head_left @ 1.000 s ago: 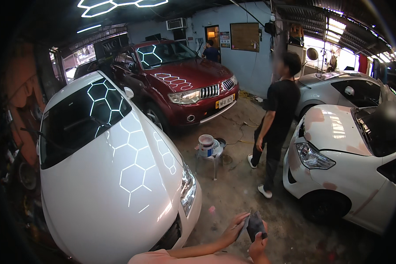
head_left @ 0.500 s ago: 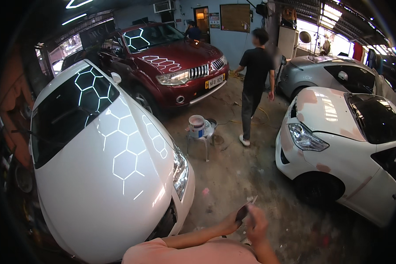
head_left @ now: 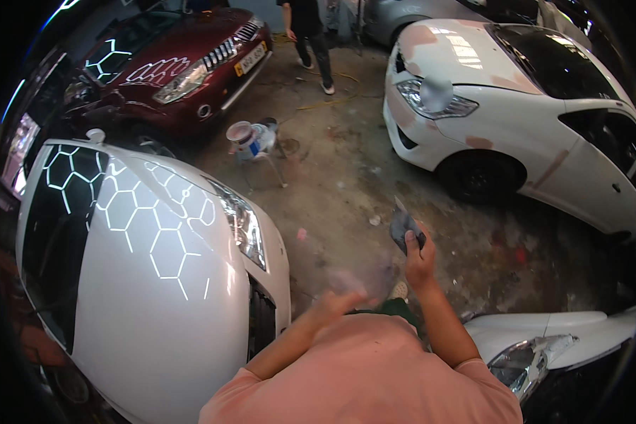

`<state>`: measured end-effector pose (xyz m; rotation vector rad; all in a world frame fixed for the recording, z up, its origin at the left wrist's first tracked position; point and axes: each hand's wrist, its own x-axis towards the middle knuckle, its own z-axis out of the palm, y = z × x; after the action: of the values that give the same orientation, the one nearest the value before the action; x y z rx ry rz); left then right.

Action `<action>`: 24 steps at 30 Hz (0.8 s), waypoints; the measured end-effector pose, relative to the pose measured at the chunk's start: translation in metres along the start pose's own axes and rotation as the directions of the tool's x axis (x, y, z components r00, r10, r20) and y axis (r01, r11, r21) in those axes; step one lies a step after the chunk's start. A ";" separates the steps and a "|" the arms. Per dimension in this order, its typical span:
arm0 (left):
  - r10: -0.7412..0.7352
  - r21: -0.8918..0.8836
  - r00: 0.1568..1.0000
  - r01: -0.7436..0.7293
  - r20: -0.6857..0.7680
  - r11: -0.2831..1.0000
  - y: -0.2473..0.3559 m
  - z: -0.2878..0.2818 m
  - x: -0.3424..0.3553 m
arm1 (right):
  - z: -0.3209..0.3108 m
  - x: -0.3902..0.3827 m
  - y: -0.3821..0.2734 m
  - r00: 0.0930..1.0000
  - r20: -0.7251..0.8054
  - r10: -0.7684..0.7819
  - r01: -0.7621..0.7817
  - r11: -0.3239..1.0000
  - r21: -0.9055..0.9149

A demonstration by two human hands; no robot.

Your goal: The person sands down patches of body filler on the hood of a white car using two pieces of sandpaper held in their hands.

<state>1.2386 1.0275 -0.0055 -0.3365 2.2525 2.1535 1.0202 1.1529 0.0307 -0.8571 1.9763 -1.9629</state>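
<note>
My right hand (head_left: 420,263) is raised over the floor, fingers closed round a dark grey sheet (head_left: 403,227) that looks like sandpaper. The sheet is bent and its pointed tip sticks up past the fingers. Lower and to the left, my left hand (head_left: 340,300) is in front of my body, smeared by motion. A greyish blur lies just beyond its fingers, so what it may hold is not clear. The two hands are apart, and neither touches a car.
A white car (head_left: 148,297) stands close on my left. Another white car (head_left: 544,120), with pinkish-brown patches, is at the right; a white fender and headlight (head_left: 526,364) are at lower right. Ahead are a pail (head_left: 241,134) on a stool (head_left: 270,150), a red car (head_left: 159,78), and a person (head_left: 308,32).
My view has tipped downward. My hands, close together before at the dark sheet, have parted: the right holds the sheet up, the left has swung leftward. The person ahead has shifted towards the view's top edge.
</note>
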 end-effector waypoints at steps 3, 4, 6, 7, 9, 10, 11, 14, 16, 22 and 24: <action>-0.141 -0.667 0.981 0.018 -0.130 0.745 -0.021 -0.015 0.008 | -0.005 -0.027 0.001 0.970 -0.022 -0.240 0.241 0.971 0.011; -0.183 -0.770 0.970 -0.006 -0.159 0.638 0.039 -0.018 0.014 | -0.008 -0.034 -0.002 0.943 0.006 -0.332 0.332 0.943 -0.033; -0.224 -0.862 0.956 -0.055 -0.192 0.504 0.068 -0.028 0.019 | -0.007 -0.045 -0.017 0.857 0.087 -0.507 0.514 0.854 -0.081; -0.216 -0.873 0.960 -0.056 -0.181 0.485 0.057 -0.036 0.024 | -0.004 -0.046 -0.021 0.827 0.128 -0.548 0.556 0.831 -0.031; -0.198 -0.870 0.973 -0.004 -0.116 0.493 0.049 -0.048 0.024 | 0.000 -0.041 -0.027 0.753 0.206 -0.625 0.624 0.778 0.075; -0.192 -0.853 0.980 0.052 -0.057 0.520 0.049 -0.052 0.023 | -0.001 -0.035 -0.025 0.783 0.171 -0.598 0.602 0.798 0.032; -0.189 -0.831 0.982 0.107 0.002 0.546 0.050 -0.053 0.023 | -0.003 -0.025 -0.022 0.810 0.134 -0.571 0.577 0.816 -0.010; -0.184 -0.714 0.982 0.103 -0.036 0.692 0.068 -0.048 0.020 | -0.016 0.002 -0.024 0.895 0.109 -0.432 0.441 0.894 -0.078; -0.123 -0.241 0.980 0.083 -0.158 0.967 0.056 -0.054 0.020 | -0.016 0.014 -0.050 0.931 0.132 -0.342 0.360 0.919 -0.161; 0.484 0.861 0.867 -0.154 -0.118 0.486 0.093 -0.055 0.029 | -0.005 0.006 -0.114 0.699 0.636 -0.327 0.640 0.683 -0.352; 0.504 0.886 0.855 -0.133 -0.125 0.444 0.098 -0.055 0.030 | 0.001 0.010 -0.106 0.737 0.611 -0.290 0.612 0.669 -0.421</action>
<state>1.2018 0.9723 0.0894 -0.2886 3.4844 0.7193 1.0382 1.1541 0.1358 -1.9899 2.1805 -1.0281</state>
